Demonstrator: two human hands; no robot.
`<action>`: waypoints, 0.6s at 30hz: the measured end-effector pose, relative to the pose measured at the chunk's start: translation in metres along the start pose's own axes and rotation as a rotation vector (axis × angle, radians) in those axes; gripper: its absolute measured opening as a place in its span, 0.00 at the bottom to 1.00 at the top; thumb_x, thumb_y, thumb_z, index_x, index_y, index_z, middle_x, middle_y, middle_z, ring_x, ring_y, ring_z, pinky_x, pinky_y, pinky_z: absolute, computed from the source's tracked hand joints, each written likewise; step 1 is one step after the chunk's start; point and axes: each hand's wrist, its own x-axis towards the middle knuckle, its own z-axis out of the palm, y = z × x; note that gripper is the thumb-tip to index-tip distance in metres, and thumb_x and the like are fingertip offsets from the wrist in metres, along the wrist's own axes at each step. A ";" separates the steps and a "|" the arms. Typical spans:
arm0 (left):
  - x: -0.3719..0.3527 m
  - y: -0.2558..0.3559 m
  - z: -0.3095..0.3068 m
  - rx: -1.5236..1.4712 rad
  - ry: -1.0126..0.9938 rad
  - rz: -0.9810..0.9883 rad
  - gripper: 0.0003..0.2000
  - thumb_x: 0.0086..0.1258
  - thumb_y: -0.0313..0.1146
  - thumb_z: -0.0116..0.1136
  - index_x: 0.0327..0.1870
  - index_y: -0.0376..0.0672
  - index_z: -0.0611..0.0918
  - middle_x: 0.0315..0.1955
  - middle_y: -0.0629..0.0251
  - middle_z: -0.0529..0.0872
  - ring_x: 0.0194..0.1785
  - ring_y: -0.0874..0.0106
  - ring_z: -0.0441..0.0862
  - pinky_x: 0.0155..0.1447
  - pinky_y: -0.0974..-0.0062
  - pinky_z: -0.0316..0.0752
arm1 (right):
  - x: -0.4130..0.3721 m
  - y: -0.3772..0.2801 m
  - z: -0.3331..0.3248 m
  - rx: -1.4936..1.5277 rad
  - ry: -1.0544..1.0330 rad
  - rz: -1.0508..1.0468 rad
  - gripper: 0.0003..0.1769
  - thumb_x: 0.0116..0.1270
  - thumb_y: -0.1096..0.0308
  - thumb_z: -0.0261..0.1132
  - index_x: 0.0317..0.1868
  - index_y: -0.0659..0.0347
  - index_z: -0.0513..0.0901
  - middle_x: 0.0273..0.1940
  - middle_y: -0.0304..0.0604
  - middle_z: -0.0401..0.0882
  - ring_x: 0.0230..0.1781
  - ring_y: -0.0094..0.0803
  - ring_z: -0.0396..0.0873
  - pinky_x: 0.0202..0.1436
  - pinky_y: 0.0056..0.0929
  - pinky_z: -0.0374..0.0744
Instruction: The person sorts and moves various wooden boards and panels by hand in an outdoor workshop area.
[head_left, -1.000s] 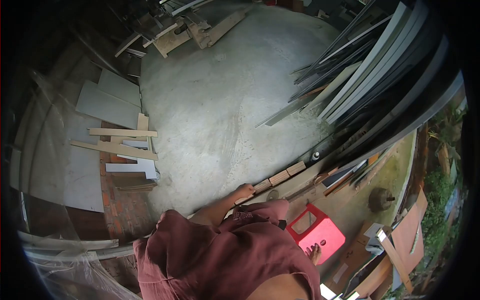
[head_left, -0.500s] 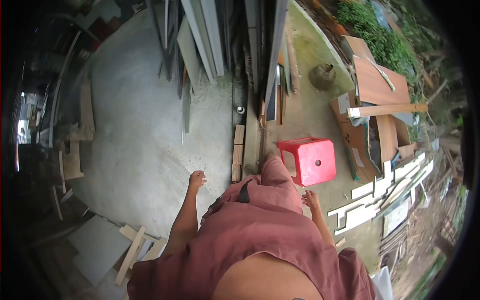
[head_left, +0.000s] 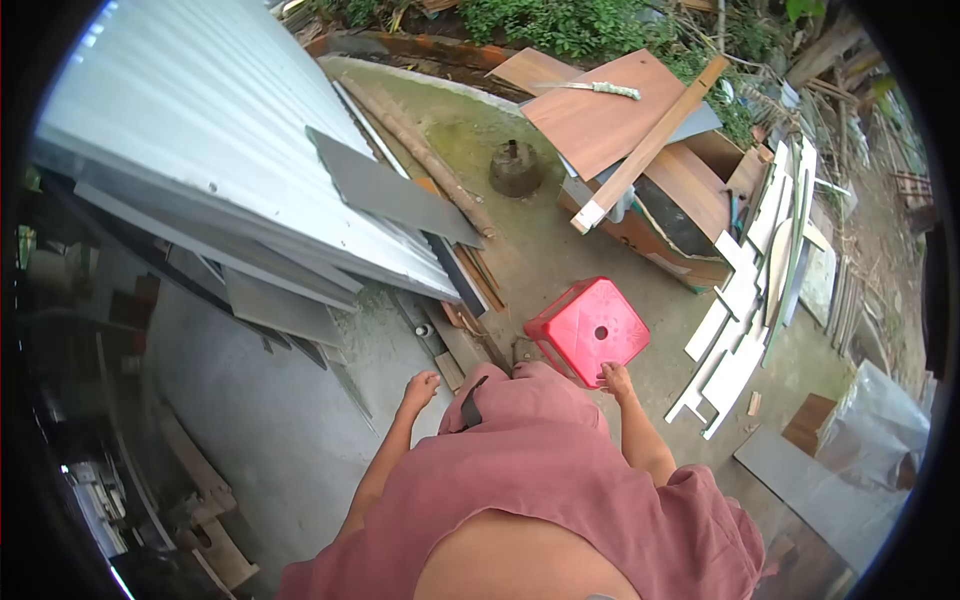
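Note:
A red plastic stool with a round hole in its seat stands on the concrete just ahead of me. My right hand, fingers loosely bent and a little apart, overlaps the stool's near edge in this view; no object shows in it. My left hand hangs in front of my left side with its fingers curled in and nothing visible in them. Short wood blocks lie on the floor ahead of that hand.
Brown boards lie over a cardboard box, with a long-bladed knife on top. White strips are piled at right, near a grey panel. Corrugated metal sheeting and leaning panels rise at left; a stump-like block stands beyond.
My view and body have turned to the right, bringing the metal sheeting in at left. My right hand now overlaps the stool's near edge, where before it was apart from it.

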 end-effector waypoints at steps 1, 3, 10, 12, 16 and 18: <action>0.029 0.018 -0.002 0.037 0.013 0.083 0.16 0.65 0.38 0.55 0.46 0.34 0.79 0.34 0.58 0.85 0.34 0.70 0.83 0.38 0.75 0.78 | 0.005 -0.011 -0.005 0.036 0.032 -0.008 0.23 0.69 0.56 0.52 0.58 0.61 0.70 0.40 0.48 0.80 0.31 0.33 0.80 0.33 0.32 0.78; 0.079 0.064 -0.001 0.013 0.010 0.141 0.15 0.66 0.37 0.54 0.47 0.35 0.79 0.36 0.58 0.84 0.36 0.70 0.83 0.40 0.74 0.77 | 0.007 -0.026 -0.016 0.063 0.087 -0.002 0.23 0.69 0.56 0.51 0.58 0.62 0.69 0.40 0.49 0.80 0.32 0.34 0.80 0.33 0.32 0.79; 0.168 0.271 0.033 0.024 -0.118 0.338 0.22 0.66 0.38 0.55 0.56 0.33 0.72 0.37 0.56 0.82 0.32 0.70 0.83 0.38 0.75 0.76 | 0.017 -0.131 -0.031 0.391 0.116 -0.132 0.24 0.69 0.55 0.51 0.59 0.63 0.68 0.43 0.48 0.79 0.36 0.32 0.80 0.37 0.29 0.79; 0.187 0.337 0.039 0.103 -0.141 0.411 0.23 0.66 0.38 0.55 0.58 0.33 0.71 0.35 0.57 0.83 0.35 0.72 0.82 0.39 0.76 0.75 | 0.019 -0.170 -0.029 0.429 0.183 -0.262 0.24 0.69 0.55 0.52 0.58 0.63 0.69 0.44 0.47 0.79 0.39 0.31 0.80 0.39 0.27 0.79; 0.265 0.450 0.059 0.197 -0.209 0.573 0.23 0.67 0.38 0.53 0.59 0.34 0.70 0.42 0.57 0.82 0.38 0.72 0.82 0.40 0.77 0.73 | 0.027 -0.257 -0.035 0.302 0.281 -0.450 0.23 0.69 0.58 0.52 0.59 0.62 0.68 0.44 0.48 0.80 0.42 0.34 0.79 0.43 0.28 0.77; 0.302 0.503 0.079 0.197 -0.241 0.630 0.19 0.68 0.38 0.53 0.55 0.33 0.74 0.40 0.58 0.82 0.39 0.73 0.82 0.41 0.77 0.74 | 0.030 -0.325 -0.051 0.177 0.392 -0.541 0.22 0.68 0.60 0.54 0.59 0.62 0.69 0.45 0.50 0.79 0.42 0.37 0.80 0.45 0.31 0.77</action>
